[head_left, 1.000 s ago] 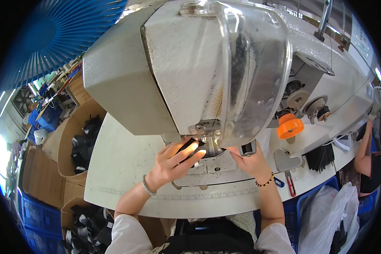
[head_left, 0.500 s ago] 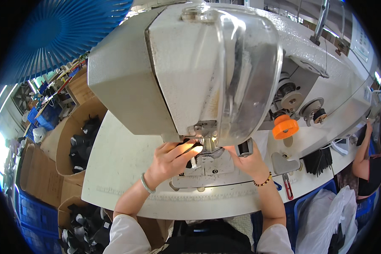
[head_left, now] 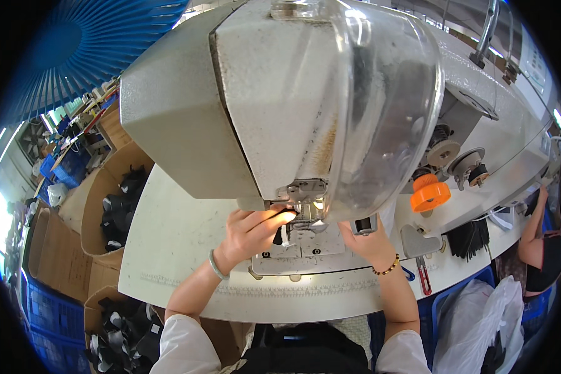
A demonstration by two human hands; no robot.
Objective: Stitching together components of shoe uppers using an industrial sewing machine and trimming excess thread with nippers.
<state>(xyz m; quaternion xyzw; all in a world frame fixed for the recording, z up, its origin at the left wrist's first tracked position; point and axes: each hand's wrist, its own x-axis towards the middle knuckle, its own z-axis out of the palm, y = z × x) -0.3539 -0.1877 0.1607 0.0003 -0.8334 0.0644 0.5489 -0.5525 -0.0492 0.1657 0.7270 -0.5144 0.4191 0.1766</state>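
A large grey-white sewing machine (head_left: 280,93) fills the middle, its head above the needle area. My left hand (head_left: 250,235) is left of the presser foot (head_left: 310,225), fingers pressed together on a small black piece of fabric (head_left: 278,237), mostly hidden under them. A white part (head_left: 285,236) shows beside the fingertips. My right hand (head_left: 369,244) is right of the foot, beside a dark block with a metal face (head_left: 366,225). That block covers some of its fingers, and whether they grip anything is hidden.
Red-handled snips (head_left: 424,277) and black strips (head_left: 469,240) lie on the white table (head_left: 187,249) at right. Cardboard boxes (head_left: 96,218) of black pieces stand left. A blue fan (head_left: 75,50) is upper left. A plastic bag (head_left: 474,324) and another person (head_left: 542,255) are right.
The machine head appears slightly larger and its orange knob sits further right in view. My right fingertips have drawn back a little from the foot; my left hand stays by the needle.
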